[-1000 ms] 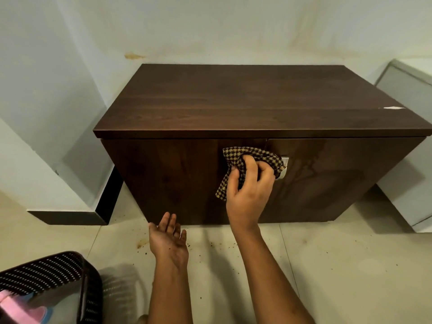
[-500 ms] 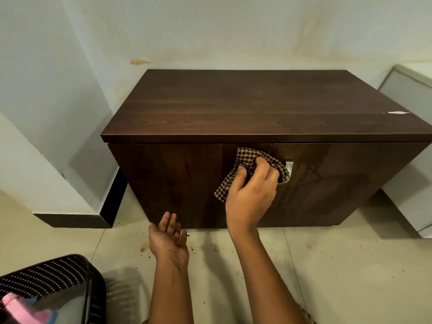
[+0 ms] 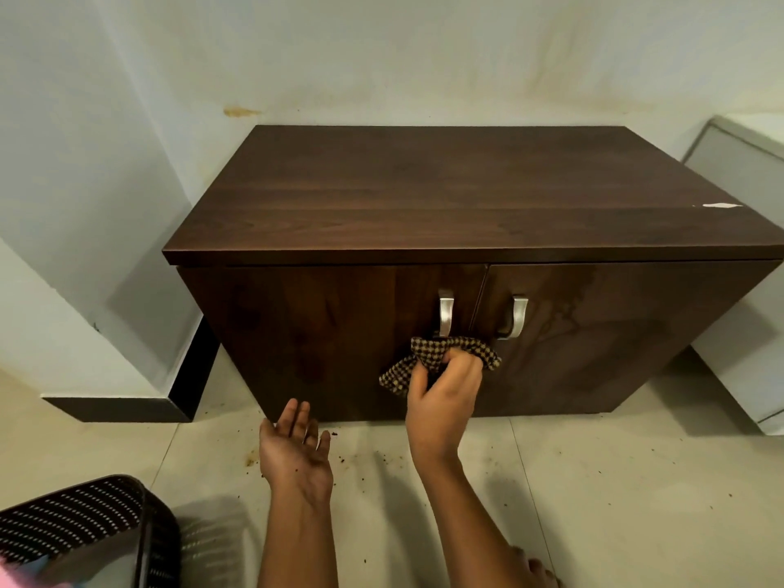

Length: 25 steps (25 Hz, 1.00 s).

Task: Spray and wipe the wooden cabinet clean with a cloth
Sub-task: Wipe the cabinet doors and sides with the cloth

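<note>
Right hand (image 3: 443,392): fingers clenched round the checked cloth (image 3: 441,354), pressed to the cabinet (image 3: 424,197) front just below the left handle (image 3: 445,311).
Left hand (image 3: 295,454): relaxed, palm up, empty.
Progress: doors mid-wipe; streaks right of the fingers remain.

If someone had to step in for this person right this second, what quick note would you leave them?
Right hand: grips the checked cloth against the cabinet front, just below the left door handle.
Left hand: open, palm up, holding nothing, low over the floor in front of the cabinet.
Done: the right door shows wet streaks, so spray seems to be on it.
Left: wipe those streaks, finish both doors and handles, and see to the white mark on the cabinet top. Crumbs lie on the floor.
No spray bottle clearly in view; a black perforated basket sits at lower left.
</note>
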Available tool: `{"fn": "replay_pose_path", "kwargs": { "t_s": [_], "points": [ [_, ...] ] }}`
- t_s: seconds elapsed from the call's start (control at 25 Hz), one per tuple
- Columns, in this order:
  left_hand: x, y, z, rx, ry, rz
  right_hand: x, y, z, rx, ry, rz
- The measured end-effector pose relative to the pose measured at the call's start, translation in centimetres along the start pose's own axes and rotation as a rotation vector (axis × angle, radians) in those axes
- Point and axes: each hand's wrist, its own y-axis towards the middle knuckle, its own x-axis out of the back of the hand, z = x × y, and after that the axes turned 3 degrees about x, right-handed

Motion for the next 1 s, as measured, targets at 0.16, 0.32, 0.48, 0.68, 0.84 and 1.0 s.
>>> {"fn": "replay_pose_path", "kwargs": {
  "t_s": [0.16, 0.32, 0.48, 0.68, 0.84, 1.0],
  "points": [
    [-0.3, 0.0, -0.4, -0.003, -0.022, -0.001, 0.2, 0.1, 0.2, -0.180, 0.181, 0.023],
    [-1.1, -0.5, -0.2, 0.003, -0.001, 0.018, 1.2, 1.3, 1.6, -0.297, 0.308, -0.039],
    [-1.5, -1.3, -0.8, -0.021, 0.064, 0.023, 2.6, 3.9, 3.9, -0.117, 0.326, -0.137],
    [-2.4, -2.8, -2.2, -0.093, 0.123, 0.030, 5.9, 10.6, 7.8, 0.152, 0.125, -0.315],
    [-3.0, -3.2, -2.9, -0.113, 0.139, 0.015, 6.7, 12.5, 9.4, 0.173, -0.313, 0.249],
    [-3.4, -3.7, -2.9, -0.098, 0.148, 0.010, 7.2, 15.7, 10.2, 0.168, -0.540, 0.465]
  ]
}}
